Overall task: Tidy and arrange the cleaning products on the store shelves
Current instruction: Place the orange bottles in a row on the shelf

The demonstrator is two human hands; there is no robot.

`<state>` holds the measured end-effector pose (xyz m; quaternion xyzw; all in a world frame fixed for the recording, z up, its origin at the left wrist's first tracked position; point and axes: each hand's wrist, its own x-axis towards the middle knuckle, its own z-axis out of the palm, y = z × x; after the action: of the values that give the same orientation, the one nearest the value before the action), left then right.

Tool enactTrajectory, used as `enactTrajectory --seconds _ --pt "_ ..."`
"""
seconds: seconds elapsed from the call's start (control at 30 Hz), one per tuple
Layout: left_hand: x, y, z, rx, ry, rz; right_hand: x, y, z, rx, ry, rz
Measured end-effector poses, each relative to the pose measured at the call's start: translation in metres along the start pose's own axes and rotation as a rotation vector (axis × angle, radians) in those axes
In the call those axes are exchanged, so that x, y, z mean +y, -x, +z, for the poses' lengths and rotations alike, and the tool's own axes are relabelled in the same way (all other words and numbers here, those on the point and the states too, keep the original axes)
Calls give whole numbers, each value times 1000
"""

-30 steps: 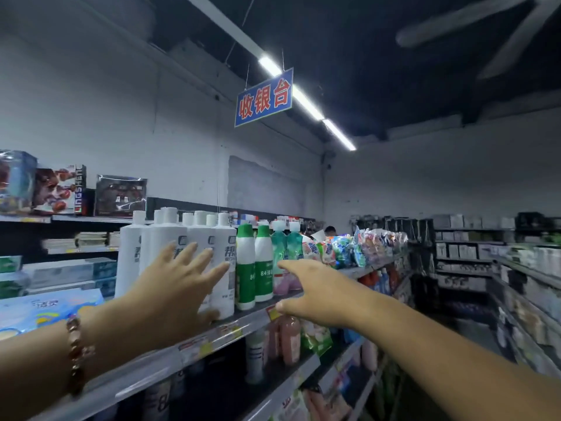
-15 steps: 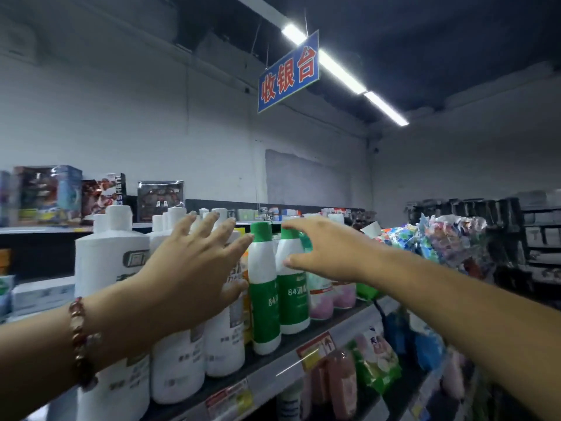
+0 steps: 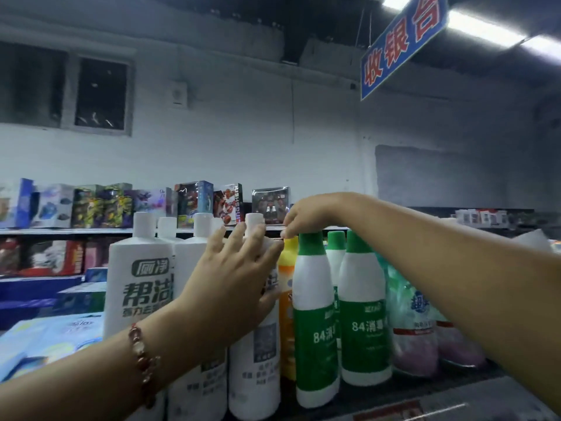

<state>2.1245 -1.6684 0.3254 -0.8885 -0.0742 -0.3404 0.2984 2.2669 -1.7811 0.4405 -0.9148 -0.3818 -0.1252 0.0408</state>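
Several tall white bottles (image 3: pixel 139 287) stand in a row on the top shelf (image 3: pixel 473 396). My left hand (image 3: pixel 230 278) lies flat, fingers straight, against the side of one white bottle (image 3: pixel 255 360) at the row's right end. Right of it stands a yellow-orange bottle (image 3: pixel 287 314), then two green-and-white "84" bottles, one in front (image 3: pixel 314 329) and one further right (image 3: pixel 364 329). My right hand (image 3: pixel 309 215) sits on top of the front green-capped bottle, fingers curled down over its cap. Its fingertips hang by the yellow cap; the thumb is hidden.
Clear refill pouches (image 3: pixel 416 329) lean at the right of the green bottles. Boxed toys (image 3: pixel 194 202) line a higher shelf behind. Blue packs (image 3: pixel 45 338) lie at the lower left. A blue hanging sign (image 3: pixel 400 47) is overhead.
The view has moved closer to the shelf. My left hand went from hovering to pressing on the white bottle. My right hand rose and came down on the green cap.
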Motion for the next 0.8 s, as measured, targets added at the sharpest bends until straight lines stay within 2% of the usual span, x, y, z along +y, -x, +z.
enactTrajectory --seconds 0.23,0.37,0.5,0.7,0.8 --pt "9 6 7 57 16 -49 1 -45 7 -294 -134 131" --pt "11 3 9 62 17 -66 1 -55 4 -297 -23 127" --pt "14 2 8 76 24 -80 7 -65 1 -400 -105 117" --pt "17 1 -8 42 94 -100 20 -44 -27 -161 -245 0" --pt "20 -2 -15 48 101 -101 37 -26 -54 26 -306 -33"
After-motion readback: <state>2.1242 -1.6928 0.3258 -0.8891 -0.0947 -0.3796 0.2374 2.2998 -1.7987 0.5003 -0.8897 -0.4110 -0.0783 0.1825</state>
